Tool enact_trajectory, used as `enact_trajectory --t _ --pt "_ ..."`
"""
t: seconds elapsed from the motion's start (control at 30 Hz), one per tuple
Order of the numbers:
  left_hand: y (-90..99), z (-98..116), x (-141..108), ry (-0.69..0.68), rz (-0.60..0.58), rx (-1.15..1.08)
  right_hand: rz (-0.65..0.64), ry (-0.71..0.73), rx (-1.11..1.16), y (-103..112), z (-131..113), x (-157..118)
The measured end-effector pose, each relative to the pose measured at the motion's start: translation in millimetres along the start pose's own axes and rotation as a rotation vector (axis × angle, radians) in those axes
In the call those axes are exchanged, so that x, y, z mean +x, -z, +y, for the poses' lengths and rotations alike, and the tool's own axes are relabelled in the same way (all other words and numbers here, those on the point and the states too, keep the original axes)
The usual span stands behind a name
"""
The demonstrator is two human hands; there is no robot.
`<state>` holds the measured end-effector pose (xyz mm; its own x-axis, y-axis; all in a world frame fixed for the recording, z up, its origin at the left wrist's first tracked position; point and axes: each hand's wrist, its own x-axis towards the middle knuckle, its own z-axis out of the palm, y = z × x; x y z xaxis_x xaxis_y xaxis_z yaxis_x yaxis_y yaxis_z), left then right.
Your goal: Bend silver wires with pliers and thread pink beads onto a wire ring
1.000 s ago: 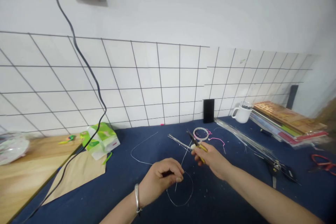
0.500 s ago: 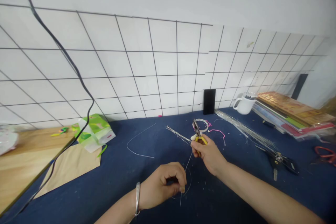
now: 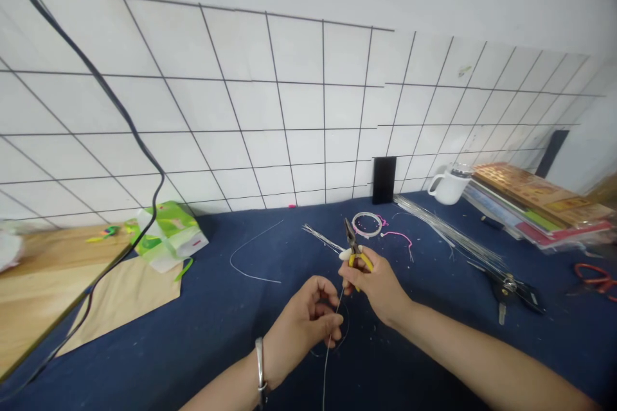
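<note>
My right hand [image 3: 380, 282] is wrapped round small pliers [image 3: 355, 250] with yellow handles, their dark jaws pointing up and away from me. A thin wire [image 3: 325, 366] runs from under that hand's fingers down to the bottom edge of the view. My left hand [image 3: 313, 314], below and left of the pliers, has its fingers curled round this wire. A small white piece [image 3: 346, 254] shows beside the pliers, at the near end of a short bundle of wires [image 3: 321, 237]. Part of a fine wire loop [image 3: 347, 327] shows behind my left fingers.
A bent wire [image 3: 241, 270] lies on the dark blue cloth [image 3: 216, 334]. Beyond my right hand are a white ring [image 3: 354, 225], pink cord [image 3: 400, 236] and long wires [image 3: 438, 225]. Keys [image 3: 502, 311], red-handled scissors [image 3: 595, 276], a mug [image 3: 448, 187] and a green package [image 3: 168, 231] stand farther out.
My left hand has moved up along the wire, nearer to my right hand, and its fingers have loosened somewhat. The pliers have shifted slightly left, still in my right hand.
</note>
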<state>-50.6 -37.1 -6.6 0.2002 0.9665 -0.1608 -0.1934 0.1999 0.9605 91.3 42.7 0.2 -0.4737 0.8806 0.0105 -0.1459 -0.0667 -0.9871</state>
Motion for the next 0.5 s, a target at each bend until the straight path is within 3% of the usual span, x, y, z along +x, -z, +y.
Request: enact_trajectory --t 0.2,0.5 --pt "4.7 -2 1 0.066 0.134 -0.039 -0.096 0.03 -0.202 -5 -5 -6" --pt "19.9 25 -4 -0.192 0.291 -0.156 -0.111 0.248 -0.653 11 -14 -5"
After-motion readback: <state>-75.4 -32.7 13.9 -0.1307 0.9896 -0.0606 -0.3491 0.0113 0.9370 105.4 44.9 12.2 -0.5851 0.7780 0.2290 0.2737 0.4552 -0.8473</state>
